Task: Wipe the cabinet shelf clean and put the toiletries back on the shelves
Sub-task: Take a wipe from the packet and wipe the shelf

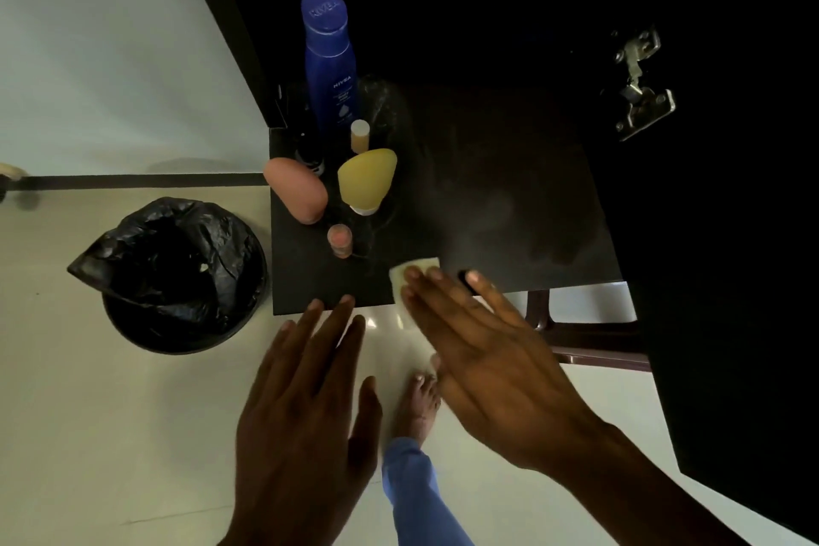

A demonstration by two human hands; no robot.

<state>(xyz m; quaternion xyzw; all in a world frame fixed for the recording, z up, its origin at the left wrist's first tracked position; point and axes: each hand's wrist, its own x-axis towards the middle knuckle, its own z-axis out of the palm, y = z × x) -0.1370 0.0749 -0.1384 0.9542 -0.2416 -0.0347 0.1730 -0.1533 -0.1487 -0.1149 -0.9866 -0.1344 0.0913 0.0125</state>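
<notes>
On the dark cabinet shelf (487,191), head view, toiletries cluster at the left side: tall blue Nivea bottle (328,58) upright at the back, small tan bottle (360,136) just in front of it, yellow bottle (367,180) standing cap-down, pink bottle (296,190) beside it to the left, small orange-capped jar (340,239) nearer the front edge. Something dark stands between the pink bottle and the Nivea bottle, too dim to identify. Right part of the shelf shows faint smears. Right hand (487,359) reaches to the shelf's front edge, fingers straight and together, pressing flat on a pale cloth (414,275) that lies partly on the shelf and hangs over its front edge. Left hand (301,403) hovers just in front of the shelf edge, fingers straight and slightly spread, holding nothing, fingertips near the edge; contact cannot be told. Cabinet door (731,279) stands open at right, metal hinge (640,84) on its inner face. Bin with black liner (177,275) sits on the pale floor left of the shelf. Bare foot (419,408) and blue trouser leg below, between the hands. Brown chair frame (589,337) partly visible under the shelf's right end.
</notes>
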